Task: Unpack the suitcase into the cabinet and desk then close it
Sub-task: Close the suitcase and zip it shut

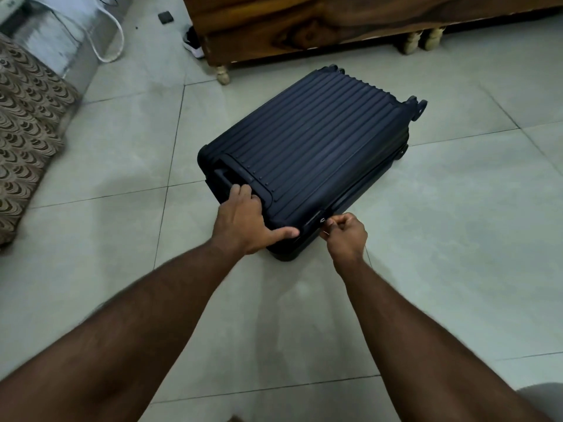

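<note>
Suitcase point(307, 156) lies closed and flat on the tiled floor point(441, 239) before us, wooden furniture point(304, 22) just beyond its wheels. Our left hand point(243, 220) rests spread on its near corner; our right hand point(345, 233) pinches the zipper pull point(323, 221). A patterned mattress point(24, 132) lies left.

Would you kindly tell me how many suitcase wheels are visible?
3 spots: one at the suitcase's far left corner, one at its far right corner, one below that; others may be hidden.
</note>
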